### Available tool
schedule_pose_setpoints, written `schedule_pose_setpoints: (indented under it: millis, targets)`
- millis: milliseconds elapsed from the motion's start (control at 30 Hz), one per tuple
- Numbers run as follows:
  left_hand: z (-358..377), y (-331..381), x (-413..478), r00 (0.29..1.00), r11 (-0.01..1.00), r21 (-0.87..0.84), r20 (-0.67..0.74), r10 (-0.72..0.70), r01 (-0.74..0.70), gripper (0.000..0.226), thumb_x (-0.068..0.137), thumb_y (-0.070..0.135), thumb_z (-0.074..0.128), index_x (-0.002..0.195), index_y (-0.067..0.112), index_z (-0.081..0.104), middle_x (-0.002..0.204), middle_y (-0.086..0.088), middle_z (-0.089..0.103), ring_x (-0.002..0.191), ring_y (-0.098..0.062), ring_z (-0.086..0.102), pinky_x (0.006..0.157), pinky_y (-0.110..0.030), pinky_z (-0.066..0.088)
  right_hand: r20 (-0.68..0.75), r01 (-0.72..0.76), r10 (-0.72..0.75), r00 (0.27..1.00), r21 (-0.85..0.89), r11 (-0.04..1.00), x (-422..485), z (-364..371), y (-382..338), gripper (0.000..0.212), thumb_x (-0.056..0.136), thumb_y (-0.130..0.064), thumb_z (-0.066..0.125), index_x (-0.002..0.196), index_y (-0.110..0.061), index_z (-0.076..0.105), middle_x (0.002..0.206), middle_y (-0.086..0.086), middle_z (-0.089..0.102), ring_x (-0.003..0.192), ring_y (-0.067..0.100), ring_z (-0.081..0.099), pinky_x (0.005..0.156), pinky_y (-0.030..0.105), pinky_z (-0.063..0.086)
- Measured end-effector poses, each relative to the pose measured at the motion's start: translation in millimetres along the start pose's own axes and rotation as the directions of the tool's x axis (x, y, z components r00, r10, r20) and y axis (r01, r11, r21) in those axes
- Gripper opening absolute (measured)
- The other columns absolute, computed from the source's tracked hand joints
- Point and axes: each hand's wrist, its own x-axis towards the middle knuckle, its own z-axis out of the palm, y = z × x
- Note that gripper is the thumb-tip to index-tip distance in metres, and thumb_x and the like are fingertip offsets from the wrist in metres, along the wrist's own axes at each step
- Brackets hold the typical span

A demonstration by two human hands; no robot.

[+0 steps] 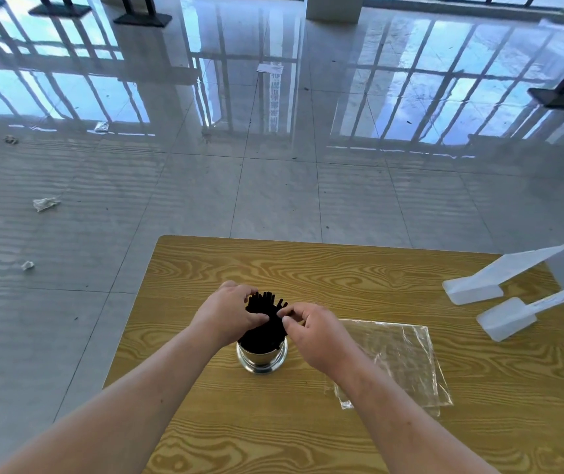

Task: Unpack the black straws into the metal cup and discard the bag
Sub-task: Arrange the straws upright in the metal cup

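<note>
1. The black straws (264,318) stand upright as a bundle in the metal cup (262,358), their tops fanning out above the rim. The cup sits on the wooden table (308,268), near its middle.
2. The left hand (227,314) curls around the left side of the bundle, fingers closed onto the straws near their tops.
3. The right hand (311,331) pinches thumb and forefinger at the bundle's right edge; whether it holds a single straw cannot be told.
4. The clear plastic bag (397,360) lies flat and apparently empty on the table, just right of the cup and partly under the right forearm.
5. Two white plastic pieces (489,285) lie at the table's right edge, well apart from the cup.
6. Judgement: unpacking appears done, with the hands only tidying; discarding the bag remains.
</note>
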Motion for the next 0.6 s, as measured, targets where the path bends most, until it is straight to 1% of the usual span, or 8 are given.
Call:
schedule_pose_setpoints:
  millis: [33,100,167,233,333,433,500,600]
  targets:
    - [1,2,0,1.000,1.000,0.001,-0.008,0.016,-0.016,0.064,0.083,0.051,0.078,0.141,0.034,0.059,0.126,0.008,0.053,0.103,-0.013,0.057,0.082,-0.027,0.050,0.000,0.002,-0.002,1.000,-0.002,1.000,-1,0,0,0.022,0.105,-0.035,0.061,0.119,-0.029,0.077,0.066,-0.020,0.069,0.047,-0.002,0.051,0.050,0.015,0.038]
    - [0,6,0,0.998,0.999,0.000,-0.029,0.053,-0.053,0.047,0.084,0.047,0.077,0.129,0.036,0.068,0.118,0.010,0.056,0.099,-0.013,0.059,0.078,-0.027,0.049,-0.024,0.026,-0.025,0.999,0.019,0.999,-4,1,-1,0.024,0.104,-0.045,0.061,0.116,-0.033,0.078,0.086,-0.018,0.075,0.064,-0.006,0.062,0.061,0.015,0.044]
    - [-1,9,-2,0.995,0.996,0.005,-0.055,0.088,-0.088,0.029,0.085,0.044,0.075,0.113,0.036,0.075,0.110,0.012,0.061,0.097,-0.012,0.062,0.072,-0.026,0.046,-0.072,0.049,-0.045,0.996,0.046,0.998,-5,1,0,0.022,0.104,-0.043,0.060,0.109,-0.034,0.078,0.091,-0.013,0.077,0.074,-0.001,0.067,0.066,0.021,0.052]
    - [-3,11,-3,0.989,0.993,0.030,-0.089,0.120,-0.117,0.017,0.086,0.039,0.072,0.102,0.035,0.077,0.103,0.013,0.064,0.093,-0.011,0.062,0.068,-0.024,0.043,-0.069,0.055,-0.055,0.996,-0.003,0.998,-5,2,1,0.020,0.104,-0.035,0.061,0.105,-0.031,0.080,0.085,-0.011,0.078,0.066,-0.001,0.063,0.064,0.027,0.052]
    - [-5,13,-4,0.979,0.986,0.073,-0.124,0.161,-0.152,0.014,0.086,0.036,0.070,0.097,0.031,0.078,0.101,0.010,0.067,0.090,-0.012,0.062,0.069,-0.025,0.044,-0.034,0.040,-0.043,0.999,-0.064,0.997,-4,4,1,0.019,0.103,-0.031,0.063,0.110,-0.030,0.081,0.085,-0.015,0.075,0.061,-0.003,0.057,0.064,0.024,0.046]
    - [-9,16,-5,0.971,0.975,0.132,-0.135,0.197,-0.179,0.013,0.088,0.035,0.070,0.096,0.030,0.078,0.101,0.008,0.069,0.091,-0.013,0.063,0.075,-0.027,0.047,-0.053,0.033,-0.033,0.998,-0.010,0.999,-5,2,-4,0.016,0.101,-0.032,0.063,0.107,-0.031,0.078,0.086,-0.009,0.076,0.060,0.001,0.058,0.059,0.030,0.052]
    - [-13,18,-7,0.965,0.966,0.163,-0.141,0.222,-0.199,0.013,0.088,0.036,0.069,0.094,0.028,0.078,0.100,0.008,0.070,0.091,-0.013,0.064,0.078,-0.029,0.051,-0.057,0.042,-0.041,0.998,0.032,0.999,-5,0,-8,0.014,0.101,-0.031,0.062,0.102,-0.032,0.076,0.084,-0.003,0.078,0.057,0.002,0.057,0.057,0.034,0.053]
    - [-23,21,-9,0.954,0.961,0.169,-0.169,0.247,-0.218,0.013,0.089,0.038,0.071,0.091,0.027,0.076,0.094,0.010,0.069,0.086,-0.011,0.062,0.072,-0.026,0.046,-0.078,0.065,-0.061,0.995,0.048,0.997,-5,-3,-13,0.015,0.103,-0.028,0.060,0.099,-0.030,0.075,0.077,0.004,0.076,0.051,0.005,0.050,0.052,0.034,0.046]
